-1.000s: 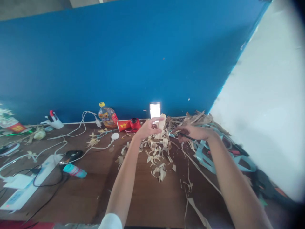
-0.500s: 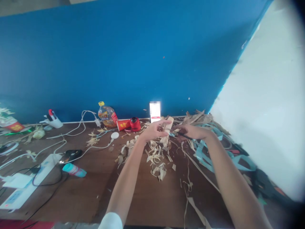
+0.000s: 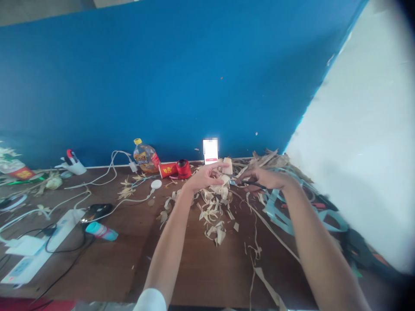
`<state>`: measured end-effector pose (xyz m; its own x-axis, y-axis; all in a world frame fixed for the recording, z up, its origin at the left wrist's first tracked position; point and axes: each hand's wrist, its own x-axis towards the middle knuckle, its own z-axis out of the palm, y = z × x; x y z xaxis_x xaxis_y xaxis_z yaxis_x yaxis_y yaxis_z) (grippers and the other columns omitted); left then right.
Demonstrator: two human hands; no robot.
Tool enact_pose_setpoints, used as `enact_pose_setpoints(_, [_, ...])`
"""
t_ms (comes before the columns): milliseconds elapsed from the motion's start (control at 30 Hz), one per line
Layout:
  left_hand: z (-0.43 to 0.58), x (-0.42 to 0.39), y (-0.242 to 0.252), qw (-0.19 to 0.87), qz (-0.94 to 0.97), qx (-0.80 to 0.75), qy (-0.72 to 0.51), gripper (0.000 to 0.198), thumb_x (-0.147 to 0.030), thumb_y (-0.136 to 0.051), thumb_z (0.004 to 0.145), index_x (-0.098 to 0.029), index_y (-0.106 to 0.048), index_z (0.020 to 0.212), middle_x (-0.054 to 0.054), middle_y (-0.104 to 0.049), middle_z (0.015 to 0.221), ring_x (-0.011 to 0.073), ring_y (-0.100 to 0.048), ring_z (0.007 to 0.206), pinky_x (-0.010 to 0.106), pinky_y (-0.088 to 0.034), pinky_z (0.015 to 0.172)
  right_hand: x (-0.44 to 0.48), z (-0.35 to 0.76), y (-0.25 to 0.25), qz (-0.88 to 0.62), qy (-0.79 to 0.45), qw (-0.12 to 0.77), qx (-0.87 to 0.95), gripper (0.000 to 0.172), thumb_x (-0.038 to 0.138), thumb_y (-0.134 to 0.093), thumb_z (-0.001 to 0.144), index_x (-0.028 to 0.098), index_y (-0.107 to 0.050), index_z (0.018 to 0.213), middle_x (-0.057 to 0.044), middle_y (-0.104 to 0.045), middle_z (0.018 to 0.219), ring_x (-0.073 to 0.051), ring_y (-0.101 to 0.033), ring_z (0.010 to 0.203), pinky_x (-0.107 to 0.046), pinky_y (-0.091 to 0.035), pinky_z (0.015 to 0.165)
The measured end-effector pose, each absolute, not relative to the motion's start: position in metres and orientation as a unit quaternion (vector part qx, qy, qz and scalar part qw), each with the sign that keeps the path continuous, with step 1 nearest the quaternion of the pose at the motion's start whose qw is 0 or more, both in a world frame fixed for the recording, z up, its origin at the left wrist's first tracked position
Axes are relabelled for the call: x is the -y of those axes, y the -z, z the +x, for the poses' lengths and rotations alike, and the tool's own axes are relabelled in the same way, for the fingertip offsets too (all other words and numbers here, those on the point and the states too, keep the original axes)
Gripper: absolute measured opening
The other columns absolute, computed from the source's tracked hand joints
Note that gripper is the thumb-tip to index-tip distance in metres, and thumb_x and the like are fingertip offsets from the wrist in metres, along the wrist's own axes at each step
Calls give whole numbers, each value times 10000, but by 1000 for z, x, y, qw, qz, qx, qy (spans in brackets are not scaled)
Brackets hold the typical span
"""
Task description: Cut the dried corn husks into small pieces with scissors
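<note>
Fingers closed, my left hand (image 3: 207,176) holds a pale tan strip (image 3: 227,166) above a heap of curled shavings (image 3: 212,211). Just right of it, my right hand (image 3: 256,178) is closed round a thin dark tool (image 3: 257,184), whose front end reaches toward the strip between the hands. The tool's tip is too small to make out. Behind my left hand a bright phone screen (image 3: 210,149) stands upright near the blue wall.
To the left are a bottle (image 3: 145,157), a red paper cup (image 3: 167,169), a red roll (image 3: 183,169), a power strip (image 3: 32,257) with cables and a blue roll (image 3: 101,231). Light blue straps (image 3: 279,211) and dry husks (image 3: 270,159) lie to the right.
My left hand has shifted slightly left, and the pale strip between my hands shows less of its length. My right hand has moved a little to the right with the tool.
</note>
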<state>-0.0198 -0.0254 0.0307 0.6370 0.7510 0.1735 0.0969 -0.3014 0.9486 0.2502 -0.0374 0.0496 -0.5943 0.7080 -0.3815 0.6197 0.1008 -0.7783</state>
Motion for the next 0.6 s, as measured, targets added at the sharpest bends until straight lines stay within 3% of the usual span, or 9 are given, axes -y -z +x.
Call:
enact_pose_setpoints(233, [-28,26,-36,550,709,-279,-340,667,-295,-765,664,-206,-547,1289,67,-591,1008,74,-482,677,213,-412,634,37,256,-47,-457,-496,28,738,687,610,-676,681,216,-582,1237,-39,-668,676,-149,-573,542,-255,-405,498])
enact_pose_setpoints(467, [-40,26,-43,563,682,-291,-366,735,-301,-767,666,-191,-486,1336,-29,-515,658,53,-404,550,183,-335,530,29,262,-38,-522,-449,63,722,705,553,-696,672,231,-541,1279,-70,-716,772,-207,-631,598,-307,-451,535])
enact_pose_setpoints(600, [-34,24,-36,558,714,-296,-303,757,-306,-766,659,-187,-482,1351,-28,-521,645,52,-412,527,191,-336,526,28,263,-34,-556,-438,60,704,691,492,-683,693,207,-517,1301,-92,-728,812,-218,-635,596,-319,-449,541])
